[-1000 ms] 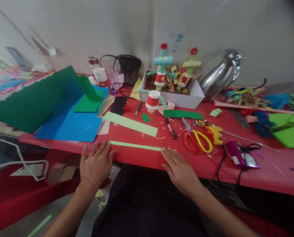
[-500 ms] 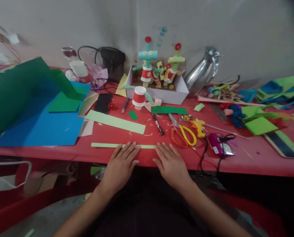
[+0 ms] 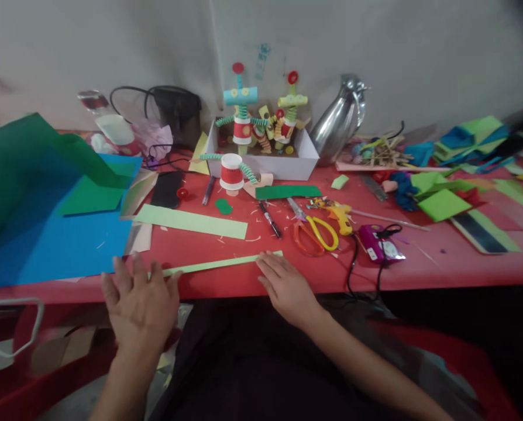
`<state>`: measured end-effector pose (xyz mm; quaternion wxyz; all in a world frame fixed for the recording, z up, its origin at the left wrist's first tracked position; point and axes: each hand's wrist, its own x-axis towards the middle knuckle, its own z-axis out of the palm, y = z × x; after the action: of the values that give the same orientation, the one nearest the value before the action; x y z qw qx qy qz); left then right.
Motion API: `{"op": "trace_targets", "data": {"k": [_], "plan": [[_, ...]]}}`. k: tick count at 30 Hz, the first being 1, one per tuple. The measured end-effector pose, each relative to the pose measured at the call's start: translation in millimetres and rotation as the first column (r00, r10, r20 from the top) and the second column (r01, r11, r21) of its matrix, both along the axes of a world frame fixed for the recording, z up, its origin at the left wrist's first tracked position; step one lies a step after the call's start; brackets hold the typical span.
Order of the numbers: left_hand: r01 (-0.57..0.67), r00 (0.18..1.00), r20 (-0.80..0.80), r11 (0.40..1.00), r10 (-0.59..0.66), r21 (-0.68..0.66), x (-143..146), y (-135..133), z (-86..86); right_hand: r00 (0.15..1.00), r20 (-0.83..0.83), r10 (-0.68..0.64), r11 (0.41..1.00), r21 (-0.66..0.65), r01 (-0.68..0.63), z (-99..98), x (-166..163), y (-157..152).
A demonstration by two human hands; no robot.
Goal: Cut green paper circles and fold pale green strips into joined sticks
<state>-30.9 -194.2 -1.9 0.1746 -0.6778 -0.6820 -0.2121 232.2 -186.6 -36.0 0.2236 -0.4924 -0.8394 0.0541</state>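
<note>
A thin light-green paper strip lies along the front edge of the red table. My left hand lies flat with fingers spread over the strip's left end, close to the blue sheet. My right hand rests flat near the strip's right end, fingers stretched out. A wider light-green strip lies just behind. Neither hand holds anything.
Orange-and-yellow scissors, a marker, a yellow glue gun and a purple device with a black cable lie to the right. A white box of paper-cup figures, a red cup figure and a metal jug stand behind.
My left hand slid left along the thin strip, from beside my right hand to the strip's left end. The strip now lies slightly slanted. The view shifted right.
</note>
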Motion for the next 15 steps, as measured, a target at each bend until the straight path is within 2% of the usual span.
{"op": "trace_targets", "data": {"k": [1, 2, 3, 4, 5, 6, 7, 8, 10, 11, 12, 13, 14, 15], "plan": [[0.042, 0.999, 0.005, 0.999, -0.042, 0.03, 7.7, 0.6, 4.1, 1.0, -0.001, -0.007, 1.0, 0.0, 0.007, -0.7, -0.4, -0.3], [0.162, 0.987, 0.004, 0.987, -0.162, 0.015, 19.0, 2.0, 6.6, 1.0, 0.0, -0.009, 1.0, -0.004, 0.009, -1.2, -1.1, -0.5], [0.337, 0.941, 0.01, 0.941, -0.337, -0.002, 31.9, 4.3, 7.0, 1.0, 0.001, -0.001, 1.0, -0.013, 0.001, -1.4, -2.0, -0.8], [0.525, 0.85, 0.018, 0.847, -0.526, -0.085, 44.1, 7.7, 5.5, 1.0, 0.0, 0.009, 1.0, -0.023, -0.009, -1.3, -2.9, -1.0], [0.652, 0.753, 0.036, 0.736, -0.657, -0.183, 53.4, 12.2, 2.2, 1.0, -0.004, 0.012, 1.0, -0.029, -0.012, -1.0, -3.7, -1.2], [0.71, 0.69, 0.06, 0.659, -0.721, -0.247, 58.4, 17.6, -2.2, 1.0, -0.01, 0.009, 1.0, -0.03, -0.009, -0.6, -4.4, -1.3], [0.715, 0.683, 0.076, 0.645, -0.726, -0.269, 58.6, 23.3, -7.0, 1.0, -0.018, 0.002, 1.0, -0.024, -0.002, -0.1, -5.1, -1.4], [0.691, 0.71, 0.078, 0.672, -0.7, -0.267, 54.6, 28.7, -11.6, 1.0, -0.027, -0.013, 1.0, -0.012, 0.013, 0.2, -5.8, -1.4], [0.576, 0.812, 0.042, 0.787, -0.582, -0.219, 40.0, 36.3, -17.8, 0.999, -0.039, -0.033, 0.999, 0.024, 0.034, 0.2, -7.0, -1.3], [0.484, 0.873, 0.014, 0.863, -0.487, -0.148, 33.2, 37.6, -18.9, 0.999, -0.041, -0.031, 0.999, 0.04, 0.033, 0.0, -7.5, -1.3], [0.401, 0.915, -0.008, 0.914, -0.403, -0.063, 28.9, 37.1, -18.8, 0.999, -0.039, -0.027, 0.998, 0.054, 0.029, -0.5, -8.0, -1.2], [0.37, 0.929, -0.022, 0.929, -0.37, -0.005, 27.5, 35.1, -18.2, 0.999, -0.037, -0.025, 0.998, 0.063, 0.027, -1.1, -8.4, -1.2], [0.395, 0.918, -0.037, 0.919, -0.394, 0.018, 29.1, 32.2, -17.5, 0.999, -0.032, -0.024, 0.997, 0.066, 0.026, -1.7, -8.7, -1.1], [0.471, 0.881, -0.053, 0.882, -0.47, 0.002, 32.4, 29.1, -17.3, 0.999, -0.03, -0.025, 0.998, 0.065, 0.026, -2.3, -8.9, -1.1]]}}
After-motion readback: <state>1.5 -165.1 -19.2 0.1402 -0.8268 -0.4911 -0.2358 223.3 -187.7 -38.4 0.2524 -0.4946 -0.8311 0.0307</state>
